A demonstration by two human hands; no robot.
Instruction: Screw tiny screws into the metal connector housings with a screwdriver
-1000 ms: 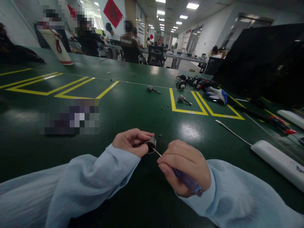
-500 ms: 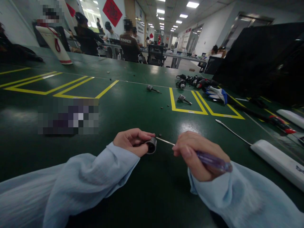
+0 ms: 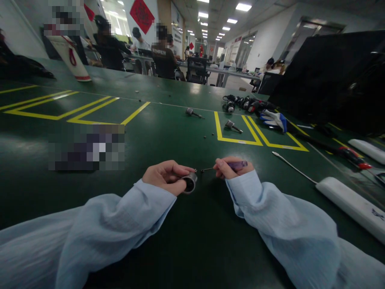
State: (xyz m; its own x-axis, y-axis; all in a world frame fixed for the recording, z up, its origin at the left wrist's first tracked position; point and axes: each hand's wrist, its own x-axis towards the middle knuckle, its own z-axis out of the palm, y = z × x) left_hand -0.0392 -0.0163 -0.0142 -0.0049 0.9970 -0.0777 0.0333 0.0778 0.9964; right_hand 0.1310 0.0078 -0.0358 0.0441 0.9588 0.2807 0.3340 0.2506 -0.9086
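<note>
Holding a hollow, dark-mouthed cylinder (image 3: 191,183) and screwdriver (image 3: 239,165), the hands (image 3: 164,174) (image 3: 226,169) sit apart.

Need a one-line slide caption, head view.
Left hand holds a hollow metal cylinder; right hand points a purple-handled tool at a small part on the green table.

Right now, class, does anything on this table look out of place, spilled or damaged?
One metal part lies outside the yellow frame, oddly, while its lookalike lies inside. Small bits lie loose nearby, perhaps dropped. I see no clear damage.
</note>
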